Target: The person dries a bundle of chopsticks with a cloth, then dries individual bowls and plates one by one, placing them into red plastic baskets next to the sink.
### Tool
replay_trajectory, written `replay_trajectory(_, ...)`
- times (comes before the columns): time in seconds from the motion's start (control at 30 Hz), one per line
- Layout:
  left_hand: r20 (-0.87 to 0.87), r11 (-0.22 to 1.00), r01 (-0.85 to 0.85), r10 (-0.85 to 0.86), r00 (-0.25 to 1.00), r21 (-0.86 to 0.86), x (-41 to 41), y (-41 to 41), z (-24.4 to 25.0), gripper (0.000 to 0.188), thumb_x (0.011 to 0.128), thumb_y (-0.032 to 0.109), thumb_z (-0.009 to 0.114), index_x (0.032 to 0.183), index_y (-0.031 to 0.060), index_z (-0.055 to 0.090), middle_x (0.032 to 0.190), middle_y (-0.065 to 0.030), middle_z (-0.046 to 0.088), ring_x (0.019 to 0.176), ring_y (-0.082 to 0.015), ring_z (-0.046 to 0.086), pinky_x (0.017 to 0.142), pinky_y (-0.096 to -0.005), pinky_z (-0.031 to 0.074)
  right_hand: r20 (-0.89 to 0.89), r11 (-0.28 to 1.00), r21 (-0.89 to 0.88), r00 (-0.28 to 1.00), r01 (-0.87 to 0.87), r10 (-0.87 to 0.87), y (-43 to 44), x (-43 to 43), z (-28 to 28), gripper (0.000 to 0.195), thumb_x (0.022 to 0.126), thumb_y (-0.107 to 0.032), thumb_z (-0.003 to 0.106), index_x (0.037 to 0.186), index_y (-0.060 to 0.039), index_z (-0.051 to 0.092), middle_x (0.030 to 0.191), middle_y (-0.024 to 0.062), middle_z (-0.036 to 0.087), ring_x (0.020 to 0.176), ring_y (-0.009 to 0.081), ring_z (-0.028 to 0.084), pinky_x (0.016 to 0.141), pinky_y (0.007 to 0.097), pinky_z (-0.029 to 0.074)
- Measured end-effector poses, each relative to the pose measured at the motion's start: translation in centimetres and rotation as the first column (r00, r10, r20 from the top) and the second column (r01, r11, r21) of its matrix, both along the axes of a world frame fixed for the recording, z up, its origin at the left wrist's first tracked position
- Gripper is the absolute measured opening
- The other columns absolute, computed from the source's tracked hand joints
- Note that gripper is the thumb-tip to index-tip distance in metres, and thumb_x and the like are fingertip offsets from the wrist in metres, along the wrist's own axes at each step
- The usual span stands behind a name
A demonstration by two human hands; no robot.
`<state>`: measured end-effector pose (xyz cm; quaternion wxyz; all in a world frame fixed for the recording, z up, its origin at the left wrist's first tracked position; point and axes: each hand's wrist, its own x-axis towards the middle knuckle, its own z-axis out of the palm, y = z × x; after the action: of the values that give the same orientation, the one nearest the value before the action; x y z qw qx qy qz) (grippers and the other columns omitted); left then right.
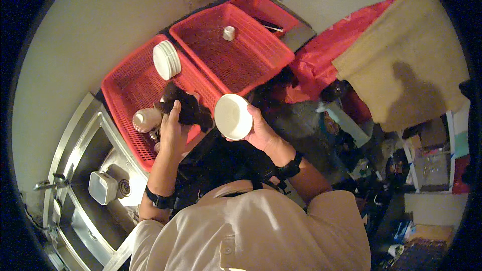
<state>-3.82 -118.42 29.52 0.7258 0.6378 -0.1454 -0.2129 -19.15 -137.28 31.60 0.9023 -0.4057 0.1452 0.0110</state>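
A white bowl (233,116) is in my right hand (261,130), its inside facing up and the thumb at its rim. My left hand (173,131) grips a dark brown cloth (188,107) over the near part of the left red plastic basket (113,86). Inside that basket, a stack of several white bowls (166,60) rests on its side at the far end, and a pale cup (146,120) lies beside my left hand. Other small items under the hand are partly hidden. In the red basket to the right (203,17) sits a small white cup (229,33).
A steel sink (96,141) at the left holds a square white container (102,188). Behind the right basket, a smaller red basket (260,2) holds dark, thin items. Red plastic sheeting (316,60) and a tan board or cloth (395,64) stand at the right.
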Motion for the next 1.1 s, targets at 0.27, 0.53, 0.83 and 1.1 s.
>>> replay_trajectory(0.27, 0.597, 0.741, 0.443, -0.670, 0.441, 0.504, -10.0, -5.6, 5.9, 0.059, 0.096, 0.038, 0.042, 0.146, 0.0102, 0.031, 0.157, -0.0161, 0.006, 0.143, -0.0389, 0.005, 0.114, -0.0499, 0.007, 0.303, 0.880, -0.463, 0.952, 0.106, 0.044, -2.6, -6.7, 0.6, 0.054, 0.095, -0.042, 0.045, 0.138, -0.0096, 0.038, 0.128, 0.0050, 0.052, 0.114, 0.0175, 0.054, 0.095, 0.0341, 0.046)
replay_trajectory(0.53, 0.769, 0.915, 0.196, -0.402, 0.497, 0.352, -24.0, -20.4, 3.7, 0.075, 0.068, -0.003, 0.072, 0.136, 0.0063, 0.040, 0.105, -0.0170, 0.064, 0.095, -0.0343, 0.064, 0.081, -0.0366, 0.052, 0.160, 0.914, -0.388, 0.986, 0.115, -0.056, -12.2, -22.9, -0.8, 0.049, 0.089, -0.024, 0.056, 0.132, -0.0057, 0.044, 0.120, 0.0039, 0.052, 0.109, 0.0150, 0.049, 0.092, 0.0297, 0.042)
replay_trajectory(0.83, -0.208, 0.614, 0.747, -0.719, 0.663, 0.256, -46.4, -38.7, -0.4, 0.030, 0.089, 0.012, 0.057, 0.118, 0.0026, 0.057, 0.108, -0.0071, 0.064, 0.098, -0.0195, 0.060, 0.085, -0.0322, 0.049, 0.232, 0.659, -0.303, 0.723, 0.689, -0.650, -24.8, -45.9, -3.9, 0.069, 0.078, -0.024, 0.064, 0.138, -0.0047, 0.037, 0.132, 0.0098, 0.048, 0.125, 0.0207, 0.043, 0.106, 0.0340, 0.033)
replay_trajectory(1.1, -0.512, 0.243, 0.967, -0.842, 0.171, -0.076, -55.0, -43.4, -3.7, 0.039, 0.084, 0.003, 0.052, 0.123, 0.0042, 0.054, 0.114, -0.0075, 0.061, 0.106, -0.0205, 0.057, 0.095, -0.0339, 0.044, 0.169, 0.544, -0.197, 0.575, 0.816, -0.801, -24.4, -57.5, -5.3, 0.072, 0.074, -0.021, 0.069, 0.137, -0.0061, 0.037, 0.128, 0.0067, 0.050, 0.119, 0.0196, 0.046, 0.101, 0.0327, 0.038)
